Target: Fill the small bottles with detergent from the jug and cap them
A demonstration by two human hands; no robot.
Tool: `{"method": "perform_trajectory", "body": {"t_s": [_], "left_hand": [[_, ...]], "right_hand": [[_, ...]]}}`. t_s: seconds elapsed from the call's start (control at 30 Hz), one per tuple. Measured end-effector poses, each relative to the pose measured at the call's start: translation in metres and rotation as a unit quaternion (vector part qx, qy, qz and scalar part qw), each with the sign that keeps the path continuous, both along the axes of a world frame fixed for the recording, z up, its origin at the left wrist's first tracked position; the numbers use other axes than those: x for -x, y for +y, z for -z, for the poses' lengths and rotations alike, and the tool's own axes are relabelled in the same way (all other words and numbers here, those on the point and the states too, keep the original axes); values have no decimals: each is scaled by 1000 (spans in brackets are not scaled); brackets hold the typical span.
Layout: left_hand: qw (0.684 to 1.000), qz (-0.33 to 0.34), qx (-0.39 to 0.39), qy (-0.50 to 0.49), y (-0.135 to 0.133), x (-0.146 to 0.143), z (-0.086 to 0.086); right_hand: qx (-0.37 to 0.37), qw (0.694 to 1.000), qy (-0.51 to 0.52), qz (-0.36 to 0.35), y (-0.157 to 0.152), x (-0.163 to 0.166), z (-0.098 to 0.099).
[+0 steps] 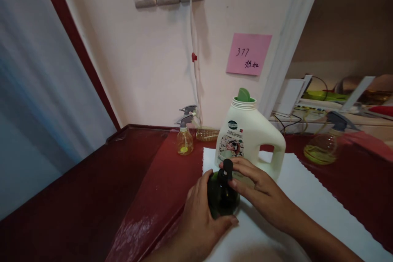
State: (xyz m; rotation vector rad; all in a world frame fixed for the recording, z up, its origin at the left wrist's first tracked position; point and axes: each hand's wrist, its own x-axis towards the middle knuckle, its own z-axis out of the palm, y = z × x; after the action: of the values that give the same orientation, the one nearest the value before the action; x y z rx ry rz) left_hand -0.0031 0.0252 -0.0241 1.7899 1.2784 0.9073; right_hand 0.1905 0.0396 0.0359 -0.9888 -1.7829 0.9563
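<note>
A dark green pump bottle [221, 197] stands on a white cloth [310, 200]. My left hand [198, 217] wraps round the bottle's body from the left. My right hand [254, 186] comes in from the right, its fingers closed on the black pump head [227, 168] at the top of the bottle. Just behind stands a cream detergent jug [250, 137] with a side handle and its green-rimmed mouth uncovered.
Two small yellow spray bottles [184, 139] stand by the wall, a clear empty bottle [207, 134] lying beside them. A larger yellow spray bottle [322, 143] sits at the right. The table [92, 196] is dark red. A pink note [248, 54] and a white cable [195, 61] hang on the wall.
</note>
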Motion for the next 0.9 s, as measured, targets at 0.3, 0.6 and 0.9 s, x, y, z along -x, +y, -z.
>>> {"method": "perform_trajectory", "body": {"t_s": [0.3, 0.6, 0.9], "left_hand": [[1000, 0, -15, -9, 1, 0, 6], [1000, 2, -3, -1, 2, 1, 6], [1000, 1, 11, -8, -1, -1, 1]], "right_hand": [[18, 1000, 5, -4, 1, 3, 9], [45, 996, 25, 67, 2, 10, 20], [6, 997, 38, 68, 5, 13, 22]]}}
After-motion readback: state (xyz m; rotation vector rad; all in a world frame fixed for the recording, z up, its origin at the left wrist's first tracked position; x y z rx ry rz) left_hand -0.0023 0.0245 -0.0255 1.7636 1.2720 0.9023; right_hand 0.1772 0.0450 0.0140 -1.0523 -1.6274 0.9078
